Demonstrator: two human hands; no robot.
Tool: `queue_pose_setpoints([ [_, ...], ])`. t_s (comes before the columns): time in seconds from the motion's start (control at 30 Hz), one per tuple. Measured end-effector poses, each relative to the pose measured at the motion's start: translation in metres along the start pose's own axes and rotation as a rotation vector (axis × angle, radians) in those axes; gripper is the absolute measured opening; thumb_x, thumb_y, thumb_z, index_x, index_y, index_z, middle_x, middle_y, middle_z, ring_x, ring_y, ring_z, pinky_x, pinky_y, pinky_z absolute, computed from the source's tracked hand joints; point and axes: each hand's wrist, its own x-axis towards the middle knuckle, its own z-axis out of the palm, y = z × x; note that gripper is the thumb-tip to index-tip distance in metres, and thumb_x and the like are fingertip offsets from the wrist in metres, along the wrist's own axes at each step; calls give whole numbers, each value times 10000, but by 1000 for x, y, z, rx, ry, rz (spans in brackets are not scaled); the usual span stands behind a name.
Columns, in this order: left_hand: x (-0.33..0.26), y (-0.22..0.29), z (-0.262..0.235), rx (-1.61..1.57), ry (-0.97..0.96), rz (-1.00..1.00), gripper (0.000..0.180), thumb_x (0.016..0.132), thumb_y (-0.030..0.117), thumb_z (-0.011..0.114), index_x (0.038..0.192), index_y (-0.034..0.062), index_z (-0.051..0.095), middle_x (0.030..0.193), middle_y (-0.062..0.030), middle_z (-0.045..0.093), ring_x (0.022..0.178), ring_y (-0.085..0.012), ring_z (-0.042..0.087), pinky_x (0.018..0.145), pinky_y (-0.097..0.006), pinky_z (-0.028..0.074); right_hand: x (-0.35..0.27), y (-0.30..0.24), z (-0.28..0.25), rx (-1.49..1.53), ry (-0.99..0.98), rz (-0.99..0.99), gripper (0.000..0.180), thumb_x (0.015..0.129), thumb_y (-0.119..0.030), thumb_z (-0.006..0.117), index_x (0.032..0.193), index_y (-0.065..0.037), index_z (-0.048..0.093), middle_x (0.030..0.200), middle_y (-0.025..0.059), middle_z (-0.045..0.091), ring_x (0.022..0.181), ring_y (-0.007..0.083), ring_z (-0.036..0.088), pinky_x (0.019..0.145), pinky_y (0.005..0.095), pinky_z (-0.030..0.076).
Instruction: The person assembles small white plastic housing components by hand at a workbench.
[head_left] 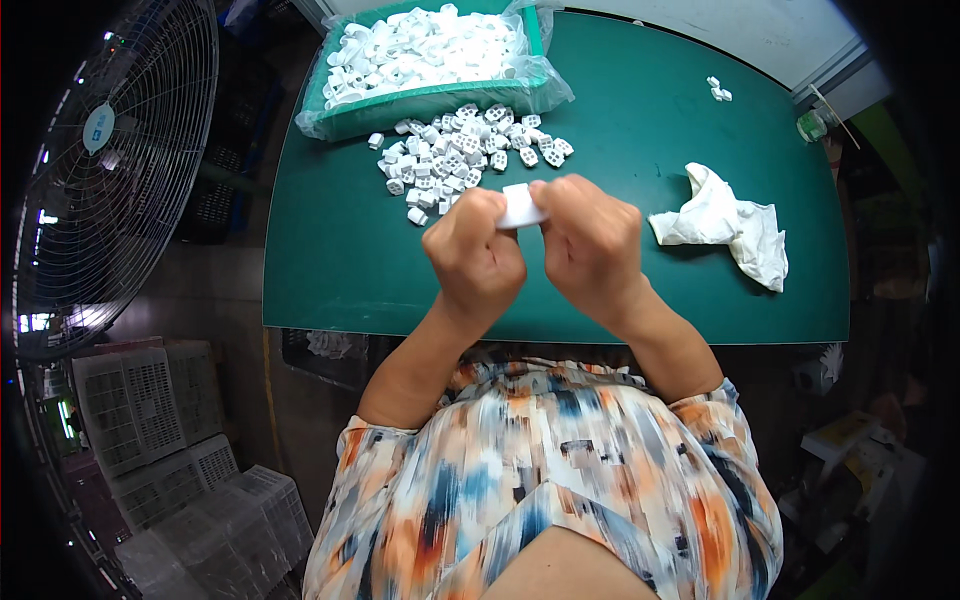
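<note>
Between my two hands, above the green table (340, 260), is a small white plastic part (520, 207). My left hand (474, 248) pinches its left end, with the other fingers curled in. The right end is gripped by my right hand (592, 235), also closed, its thumb and forefinger on the part. Just beyond my hands lies a loose pile of small white plastic blocks (440, 155) with square holes in some faces. Behind the pile stands a green bin (400, 107) lined with clear plastic and heaped with white plastic pieces (420, 50).
A crumpled white cloth (715, 220) lies on the table to the right. A few white pieces (718, 90) sit at the far right, near a small jar (812, 125) with a stick. A large fan (110, 150) stands at the left, above stacked plastic crates (150, 410).
</note>
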Motion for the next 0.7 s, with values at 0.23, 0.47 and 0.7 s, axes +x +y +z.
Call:
queue_pose_setpoints([
  [0.23,-7,-3,-24,-128,-179,-149,190,707,-141,546,824,8,531,694,-153,572,575,-313,605,525,-319,478,-1,1,3,120,-101,19,163,709,71,579,814,-36,517,640,112,493,554,297,541,478,386,428],
  [0.47,-34,4,-16,52,-90,-259,176,670,-106,505,719,39,419,624,-176,469,584,-397,531,459,-419,376,-26,2,20,214,-181,195,184,738,138,538,839,-9,583,621,123,468,500,189,513,464,307,399],
  [0.7,-71,13,-75,-195,-88,-565,156,762,-73,559,841,42,487,676,-134,553,595,-274,600,539,-335,446,-40,-22,25,387,-522,401,171,808,85,584,963,13,589,683,59,559,578,114,546,527,244,437],
])
